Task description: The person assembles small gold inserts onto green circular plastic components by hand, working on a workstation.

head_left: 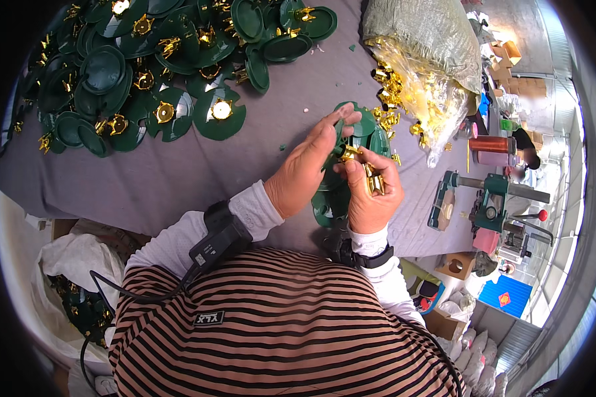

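Observation:
My left hand (pixel 304 165) grips a dark green disc, turned nearly edge-on and mostly hidden by the fingers. At the disc's middle, the fingertips of my right hand (pixel 374 202) pinch a small shiny gold fitting (pixel 351 153) against it. Several more gold fittings (pixel 375 182) are tucked inside the curled right fingers. Behind and below both hands lie loose plain green discs (pixel 379 142), partly covered by the hands. To the far left spreads a large heap of green discs (pixel 102 69), many with a gold pronged fitting (pixel 164 112) at the centre.
A woven sack (pixel 420 40) with a clear plastic liner spills gold fittings (pixel 391 86) onto the grey cloth-covered table (pixel 225 175) at the far right. A green hand press (pixel 493 202) stands beyond the right edge. At lower left, a white sack (pixel 53 271) holds more green and gold pieces.

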The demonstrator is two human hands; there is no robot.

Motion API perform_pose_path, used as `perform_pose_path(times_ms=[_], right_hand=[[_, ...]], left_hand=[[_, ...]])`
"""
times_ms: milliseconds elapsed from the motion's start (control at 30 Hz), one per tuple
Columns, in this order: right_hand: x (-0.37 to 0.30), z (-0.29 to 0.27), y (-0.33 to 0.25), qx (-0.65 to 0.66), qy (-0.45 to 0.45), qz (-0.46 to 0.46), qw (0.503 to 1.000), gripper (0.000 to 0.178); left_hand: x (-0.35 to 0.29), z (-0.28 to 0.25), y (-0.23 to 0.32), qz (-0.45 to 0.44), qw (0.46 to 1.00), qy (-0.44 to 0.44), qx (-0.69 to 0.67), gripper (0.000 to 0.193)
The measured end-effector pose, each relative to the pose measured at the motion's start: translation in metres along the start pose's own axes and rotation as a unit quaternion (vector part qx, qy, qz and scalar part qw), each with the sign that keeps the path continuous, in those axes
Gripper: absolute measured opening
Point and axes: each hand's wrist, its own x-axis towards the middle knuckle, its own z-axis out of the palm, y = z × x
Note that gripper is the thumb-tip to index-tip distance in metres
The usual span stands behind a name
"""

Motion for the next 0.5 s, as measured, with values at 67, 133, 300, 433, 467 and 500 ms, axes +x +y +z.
perform_pose_path(times_ms=[67,133,300,433,467,500], right_hand=[[0.0,-0.001,0.005,-0.11,0.007,-0.108,0.988,0.023],[0.005,-0.001,-0.002,-0.193,-0.011,-0.216,0.957,0.023],[0.005,-0.003,-0.01,-0.302,-0.032,-0.299,0.905,0.024],[-0.003,-0.006,-0.013,-0.196,-0.023,-0.106,0.975,0.023],[-0.002,-0.007,-0.017,-0.195,-0.019,-0.106,0.975,0.023],[0.0,-0.007,-0.021,-0.1,-0.033,-0.005,0.994,0.02]], left_hand=[[0.002,-0.005,-0.002,0.133,0.965,-0.043,0.223,0.056],[0.0,-0.006,-0.003,0.129,0.966,-0.044,0.218,0.057],[0.002,-0.009,-0.006,0.16,0.943,-0.049,0.288,0.057],[0.002,-0.008,0.0,0.261,0.843,-0.07,0.465,0.059],[0.001,-0.008,0.0,0.266,0.826,-0.078,0.491,0.06],[0.0,-0.007,0.001,0.266,0.825,-0.082,0.492,0.06]])
